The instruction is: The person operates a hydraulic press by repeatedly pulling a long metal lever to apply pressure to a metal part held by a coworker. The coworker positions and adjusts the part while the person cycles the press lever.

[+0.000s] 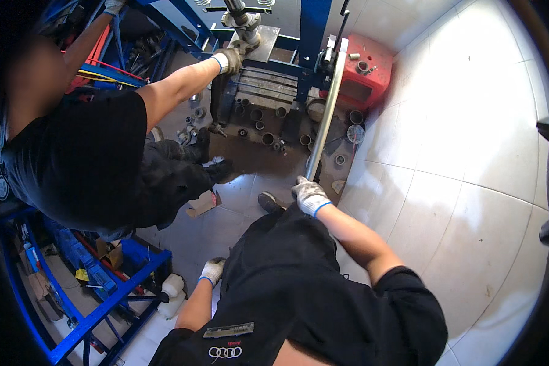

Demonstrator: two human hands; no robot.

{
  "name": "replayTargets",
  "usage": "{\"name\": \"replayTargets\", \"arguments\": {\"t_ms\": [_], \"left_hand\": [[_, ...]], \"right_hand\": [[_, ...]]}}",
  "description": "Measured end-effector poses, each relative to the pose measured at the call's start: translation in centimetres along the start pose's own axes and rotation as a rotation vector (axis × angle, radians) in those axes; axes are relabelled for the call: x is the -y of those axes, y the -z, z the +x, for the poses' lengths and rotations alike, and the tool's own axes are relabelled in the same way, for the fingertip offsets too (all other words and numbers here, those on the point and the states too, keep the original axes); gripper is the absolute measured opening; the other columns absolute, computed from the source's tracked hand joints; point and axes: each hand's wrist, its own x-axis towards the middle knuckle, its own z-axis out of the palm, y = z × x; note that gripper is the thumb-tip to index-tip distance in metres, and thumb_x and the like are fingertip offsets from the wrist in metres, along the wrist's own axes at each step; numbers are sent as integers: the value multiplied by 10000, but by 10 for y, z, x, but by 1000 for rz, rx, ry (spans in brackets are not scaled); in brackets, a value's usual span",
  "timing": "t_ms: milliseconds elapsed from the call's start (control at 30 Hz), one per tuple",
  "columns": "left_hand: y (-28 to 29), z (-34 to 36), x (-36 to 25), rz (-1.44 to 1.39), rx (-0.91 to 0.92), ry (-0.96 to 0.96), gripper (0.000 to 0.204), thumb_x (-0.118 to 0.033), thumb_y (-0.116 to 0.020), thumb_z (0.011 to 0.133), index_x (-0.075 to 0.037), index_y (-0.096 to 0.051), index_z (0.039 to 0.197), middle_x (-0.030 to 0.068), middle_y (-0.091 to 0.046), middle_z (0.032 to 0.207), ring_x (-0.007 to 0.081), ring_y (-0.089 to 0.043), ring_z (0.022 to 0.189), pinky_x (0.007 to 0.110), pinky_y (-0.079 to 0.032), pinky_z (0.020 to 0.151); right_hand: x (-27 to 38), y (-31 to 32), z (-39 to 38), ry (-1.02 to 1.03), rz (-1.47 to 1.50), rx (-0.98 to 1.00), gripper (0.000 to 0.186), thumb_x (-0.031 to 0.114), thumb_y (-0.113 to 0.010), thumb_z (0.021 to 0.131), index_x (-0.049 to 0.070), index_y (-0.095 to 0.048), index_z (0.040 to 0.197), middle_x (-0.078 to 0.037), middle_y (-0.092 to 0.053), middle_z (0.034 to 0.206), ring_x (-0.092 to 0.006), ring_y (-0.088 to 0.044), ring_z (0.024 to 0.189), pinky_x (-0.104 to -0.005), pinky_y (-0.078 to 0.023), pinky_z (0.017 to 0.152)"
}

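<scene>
My right hand [311, 194], in a grey-and-white work glove with a blue cuff, is wrapped round the lower end of a long metal bar [327, 119]. The bar slants up to the side of a blue press frame [312, 46]. Beside my left thigh hangs my left hand [212, 270], also gloved; its fingers are mostly hidden. Under the press ram, a metal shaft part [247, 32] stands over a steel plate [267, 46]. A co-worker's gloved hand [229, 61] is at the base of that part.
The co-worker [73, 158] stands at my left, in dark clothes. Several metal rings and sleeves [268, 139] lie on the floor below the press. A red container [366, 70] stands by the tiled wall [451, 146]. Blue racks [110, 308] line the left, with white bottles [172, 287] beside them.
</scene>
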Motion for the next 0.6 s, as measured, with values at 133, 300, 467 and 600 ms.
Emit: {"name": "replayTargets", "arguments": {"t_ms": [133,300,467,600], "left_hand": [[11,-11,2,-294,-94,106,254,-167,-619,971,-36,-708,1170,128,-728,968,267,-700,782,390,-584,690],[15,5,32,-322,-109,47,191,-128,-601,968,-50,-675,1126,122,-690,865,269,-677,703,409,-579,617],[11,29,33,-127,-45,-93,248,-128,-585,954,-44,-709,1151,146,-731,936,277,-697,752,411,-574,651],[14,22,8,337,39,-205,302,-137,-578,934,-19,-726,1169,140,-751,1009,261,-707,822,372,-565,716]], "right_hand": [[-25,-45,22,-50,20,-73,288,155,-548,910,101,-694,1152,-204,-679,1226,-371,-671,1136,-447,-546,971],[6,102,-68,241,154,-46,270,143,-692,798,94,-729,1061,-179,-720,1099,-354,-700,1061,-441,-568,912],[42,268,-158,304,835,-82,219,-29,-621,903,58,-678,1095,-80,-693,1017,-191,-692,901,-337,-603,834],[47,161,-112,311,153,-228,380,138,-723,860,93,-662,1232,-180,-655,1203,-342,-669,1128,-426,-557,994]]}}
